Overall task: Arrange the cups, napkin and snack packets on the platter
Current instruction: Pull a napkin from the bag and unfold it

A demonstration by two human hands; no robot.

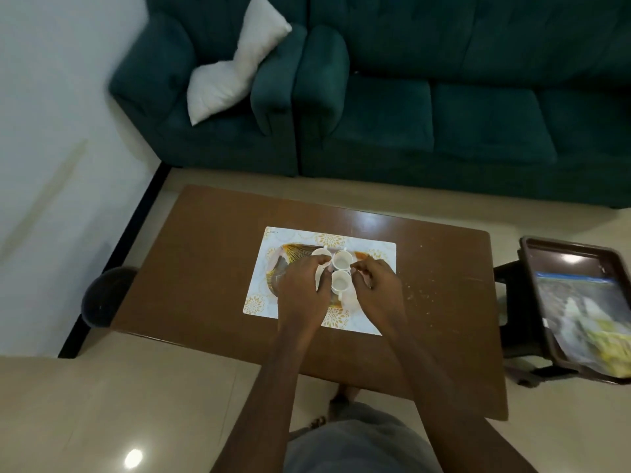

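A patterned platter (pixel 290 253) with gold and orange rim lies on a white floral placemat (pixel 372 247) on the brown table. Three white cups stand on it: one at the back left (pixel 321 253), one in the middle (pixel 341 260) and one nearer me (pixel 340 281). My left hand (pixel 300 285) reaches over the platter's left part, fingers curled at the back-left cup. My right hand (pixel 377 285) hovers over the right part, fingertips pinched beside the cups; what it pinches is hidden. Snack packets (pixel 590 322) lie in a dark tray at the right.
The dark brown tray (pixel 546 247) rests on a stool (pixel 508 274) right of the table (pixel 205 250). Crumbs (pixel 423 295) dot the tabletop right of the placemat. A teal sofa (pixel 444 124) and armchair with a white cushion (pixel 235 66) stand behind. A dark round bin (pixel 102 295) sits at the left.
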